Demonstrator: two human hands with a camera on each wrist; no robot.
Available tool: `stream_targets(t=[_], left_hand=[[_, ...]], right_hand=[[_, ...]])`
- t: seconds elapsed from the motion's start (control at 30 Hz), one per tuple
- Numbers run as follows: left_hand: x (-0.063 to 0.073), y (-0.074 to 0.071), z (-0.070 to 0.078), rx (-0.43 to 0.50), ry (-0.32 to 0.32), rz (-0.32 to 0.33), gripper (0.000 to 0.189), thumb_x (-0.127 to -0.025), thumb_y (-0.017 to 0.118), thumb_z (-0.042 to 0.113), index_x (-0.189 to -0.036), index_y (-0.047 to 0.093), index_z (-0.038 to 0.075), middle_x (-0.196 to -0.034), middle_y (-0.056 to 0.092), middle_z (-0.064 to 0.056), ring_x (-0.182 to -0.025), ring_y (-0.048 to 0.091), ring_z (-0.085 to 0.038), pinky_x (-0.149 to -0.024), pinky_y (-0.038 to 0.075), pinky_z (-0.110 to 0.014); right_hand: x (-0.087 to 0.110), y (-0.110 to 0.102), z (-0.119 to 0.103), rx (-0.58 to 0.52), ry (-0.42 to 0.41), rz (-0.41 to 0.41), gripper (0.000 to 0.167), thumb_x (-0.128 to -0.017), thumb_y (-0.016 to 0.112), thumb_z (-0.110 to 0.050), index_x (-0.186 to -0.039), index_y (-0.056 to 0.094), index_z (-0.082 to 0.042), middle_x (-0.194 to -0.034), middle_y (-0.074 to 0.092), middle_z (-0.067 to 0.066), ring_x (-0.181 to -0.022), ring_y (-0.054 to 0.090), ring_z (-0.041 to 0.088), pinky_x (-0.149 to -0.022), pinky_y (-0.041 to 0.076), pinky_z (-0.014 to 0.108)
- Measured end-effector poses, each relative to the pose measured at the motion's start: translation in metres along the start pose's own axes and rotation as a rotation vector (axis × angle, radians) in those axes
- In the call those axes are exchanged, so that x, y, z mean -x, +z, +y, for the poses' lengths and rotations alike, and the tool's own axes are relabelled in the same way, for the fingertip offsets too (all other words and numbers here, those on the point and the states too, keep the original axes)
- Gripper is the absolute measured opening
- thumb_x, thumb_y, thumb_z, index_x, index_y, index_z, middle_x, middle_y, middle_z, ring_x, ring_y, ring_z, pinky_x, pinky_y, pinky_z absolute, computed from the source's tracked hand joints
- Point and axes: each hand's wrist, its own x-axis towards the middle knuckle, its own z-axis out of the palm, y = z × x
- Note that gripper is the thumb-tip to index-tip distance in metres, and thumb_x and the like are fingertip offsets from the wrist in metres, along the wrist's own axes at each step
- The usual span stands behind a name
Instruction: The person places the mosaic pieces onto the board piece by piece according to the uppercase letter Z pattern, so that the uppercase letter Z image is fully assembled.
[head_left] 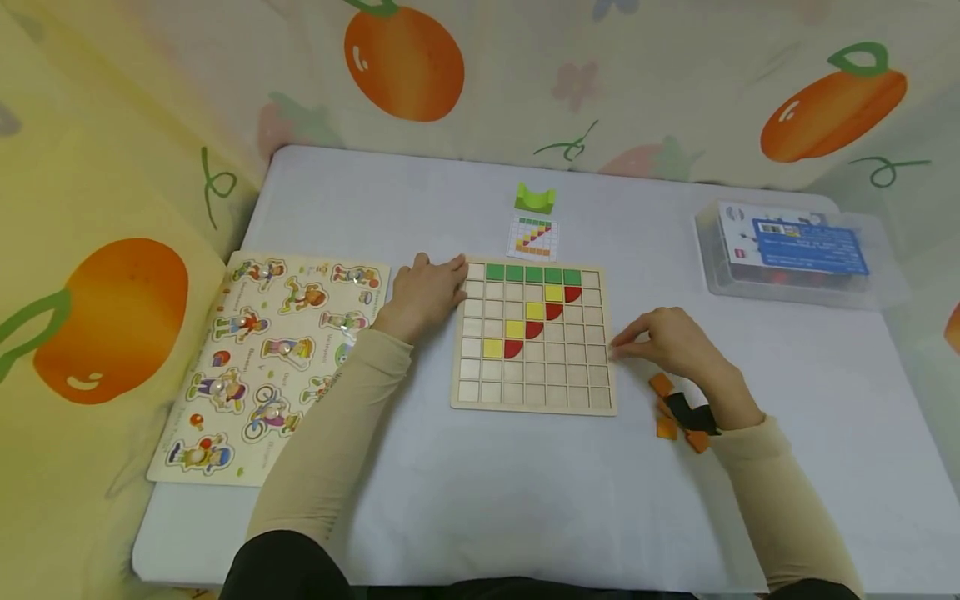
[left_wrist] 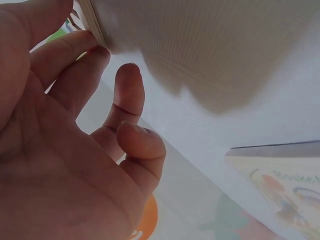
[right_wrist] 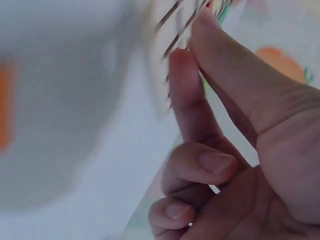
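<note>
A wooden grid board [head_left: 555,402] lies in the middle of the table. Green squares run along its top row; yellow squares and red quarter-round pieces step down in a diagonal. My left hand [head_left: 423,292] touches the board's upper left edge with its fingertips, fingers loosely bent. At the right edge, my right hand [head_left: 675,342] pinches the rim between thumb and index finger, the other fingers curled in. Several orange tiles [head_left: 666,427] lie loose by the right wrist, partly under a black wrist mount [head_left: 688,412]. Beyond the board, a pattern card [head_left: 533,239] stands before a green holder [head_left: 535,200].
To the left lies a picture puzzle board [head_left: 247,333] with several figures, partly covered by the left sleeve. A clear plastic box [head_left: 787,254] with a blue-and-white label sits at the back right. Printed curtains [head_left: 495,100] hang behind the table.
</note>
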Motion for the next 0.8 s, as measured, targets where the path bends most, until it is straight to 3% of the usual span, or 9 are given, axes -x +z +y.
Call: stream_targets(t=[0.13,0.3,0.47,0.8], left_hand=[[0.001,-0.001,0.000,0.011,-0.004,-0.002,0.055,-0.108,0.050,0.035,-0.160,0.039,0.021,-0.170,0.035,0.006,-0.120,0.054,-0.038,-0.090,0.051,-0.048],[0.001,-0.002,0.001,0.007,-0.006,-0.007,0.056,-0.108,0.051,0.036,-0.160,0.039,0.021,-0.170,0.035,0.006,-0.121,0.053,-0.038,-0.092,0.051,-0.049],[0.001,-0.003,-0.003,0.022,0.003,-0.024,0.065,-0.103,0.059,0.043,-0.161,0.038,0.021,-0.170,0.033,0.007,-0.118,0.051,-0.037,-0.095,0.046,-0.049],[-0.003,-0.013,-0.009,0.009,0.033,-0.053,0.090,-0.082,0.080,0.049,-0.159,0.041,0.024,-0.168,0.035,0.007,-0.118,0.048,-0.034,-0.097,0.042,-0.048]], right_hand=[[0.017,-0.009,0.026,-0.008,0.078,-0.061,0.023,-0.088,0.082,-0.027,-0.102,0.083,-0.008,-0.111,0.080,0.017,-0.111,0.067,0.040,-0.091,0.052,0.051],[0.029,-0.017,0.043,0.005,0.140,-0.156,0.028,-0.082,0.086,-0.027,-0.101,0.082,-0.008,-0.100,0.080,0.011,-0.092,0.066,0.027,-0.077,0.052,0.038],[0.031,-0.012,0.048,-0.007,0.137,-0.200,0.026,-0.079,0.089,-0.024,-0.097,0.078,-0.007,-0.088,0.076,0.003,-0.081,0.062,0.018,-0.072,0.050,0.032],[0.028,-0.011,0.050,-0.019,0.083,-0.208,0.017,-0.081,0.086,-0.017,-0.092,0.076,-0.008,-0.085,0.074,0.001,-0.082,0.059,0.018,-0.076,0.049,0.031]])
